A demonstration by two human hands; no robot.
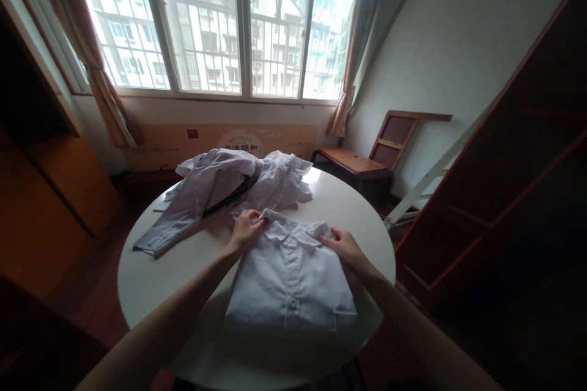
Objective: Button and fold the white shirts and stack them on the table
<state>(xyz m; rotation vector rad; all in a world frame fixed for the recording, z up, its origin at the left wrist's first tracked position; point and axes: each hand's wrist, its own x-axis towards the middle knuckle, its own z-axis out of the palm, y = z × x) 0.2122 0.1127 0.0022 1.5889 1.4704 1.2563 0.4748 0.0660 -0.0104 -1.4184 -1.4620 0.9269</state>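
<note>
A folded white button-up shirt (293, 284) lies front side up on a round white table (142, 284), its collar towards the window. At the left collar and shoulder, my left hand (247, 231) is closed on the cloth between thumb and fingers. My right hand (345, 244) pinches the shirt's upper right edge beside the collar. Buttons run down the middle, and a chest pocket shows at the lower right. Just beyond, a loose heap of pale shirts (220, 180) is spread over the table's far side, with a sleeve stretching left and a dark strip among the folds.
A long cardboard box (183, 140) stands under the barred window (206, 30). To the right are a wooden chair (355, 162) and a pale metal ladder-like frame (422, 186). A dark wooden panel (499, 183) leans at far right; an orange-brown cabinet (64, 189) is at left.
</note>
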